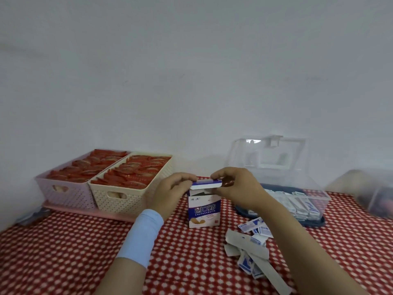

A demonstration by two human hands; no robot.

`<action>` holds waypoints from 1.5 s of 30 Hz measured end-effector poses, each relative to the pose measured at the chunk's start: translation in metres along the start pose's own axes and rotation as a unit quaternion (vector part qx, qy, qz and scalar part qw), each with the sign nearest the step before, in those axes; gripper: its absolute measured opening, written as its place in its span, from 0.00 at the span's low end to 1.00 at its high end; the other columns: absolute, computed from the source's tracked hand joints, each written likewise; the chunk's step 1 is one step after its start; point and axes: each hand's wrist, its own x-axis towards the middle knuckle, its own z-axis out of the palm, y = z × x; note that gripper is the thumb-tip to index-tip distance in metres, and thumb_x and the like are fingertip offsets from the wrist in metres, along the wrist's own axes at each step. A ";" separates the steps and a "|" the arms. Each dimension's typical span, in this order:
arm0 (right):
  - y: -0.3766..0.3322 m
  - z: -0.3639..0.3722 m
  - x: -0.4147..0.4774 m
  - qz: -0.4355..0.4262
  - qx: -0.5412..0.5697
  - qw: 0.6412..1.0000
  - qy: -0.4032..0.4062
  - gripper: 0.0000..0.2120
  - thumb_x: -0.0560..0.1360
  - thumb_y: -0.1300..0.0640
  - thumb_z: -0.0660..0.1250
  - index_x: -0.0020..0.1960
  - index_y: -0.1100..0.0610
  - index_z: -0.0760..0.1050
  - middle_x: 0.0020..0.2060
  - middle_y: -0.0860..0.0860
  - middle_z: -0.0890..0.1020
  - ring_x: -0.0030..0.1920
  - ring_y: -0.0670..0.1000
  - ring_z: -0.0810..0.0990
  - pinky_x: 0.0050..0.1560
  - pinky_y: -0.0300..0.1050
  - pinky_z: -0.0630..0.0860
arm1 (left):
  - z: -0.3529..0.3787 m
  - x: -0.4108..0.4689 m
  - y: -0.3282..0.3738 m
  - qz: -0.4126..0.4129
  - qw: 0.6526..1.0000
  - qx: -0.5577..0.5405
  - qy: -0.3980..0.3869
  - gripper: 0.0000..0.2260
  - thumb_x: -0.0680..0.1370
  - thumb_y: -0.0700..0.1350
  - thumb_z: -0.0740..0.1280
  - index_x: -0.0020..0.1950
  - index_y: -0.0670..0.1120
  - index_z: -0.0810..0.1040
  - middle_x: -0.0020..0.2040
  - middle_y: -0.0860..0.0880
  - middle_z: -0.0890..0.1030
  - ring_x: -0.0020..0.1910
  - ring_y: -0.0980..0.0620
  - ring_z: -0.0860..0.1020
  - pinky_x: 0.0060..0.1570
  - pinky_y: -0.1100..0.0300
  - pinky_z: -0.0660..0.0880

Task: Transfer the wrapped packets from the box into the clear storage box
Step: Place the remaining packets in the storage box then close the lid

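Note:
A small white and purple cardboard box (204, 210) of plasters stands upright on the red dotted tablecloth at the centre. Its top flap (206, 184) is lifted. My left hand (172, 193) grips the box's upper left edge. My right hand (238, 186) pinches the flap from the right. To the right stands the clear storage box (314, 189) with its lid raised, and several white and blue wrapped packets (297, 204) lie inside it. What is inside the cardboard box is hidden.
Torn wrappers and loose packets (252, 241) lie on the cloth in front of the storage box. A pink basket (63, 189) and a cream basket (119, 195), both full of red sachets, stand at the left. Another clear container (370, 192) is at the far right.

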 end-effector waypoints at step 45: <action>-0.017 0.003 -0.004 -0.043 -0.030 0.998 -0.028 0.07 0.73 0.59 0.75 0.39 0.48 0.82 0.39 0.41 0.84 0.43 0.44 0.83 0.45 0.41 0.84 | -0.015 0.010 -0.010 0.024 0.991 0.101 -0.090 0.09 0.69 0.52 0.77 0.46 0.64 0.83 0.54 0.66 0.82 0.57 0.60 0.78 0.62 0.50 0.76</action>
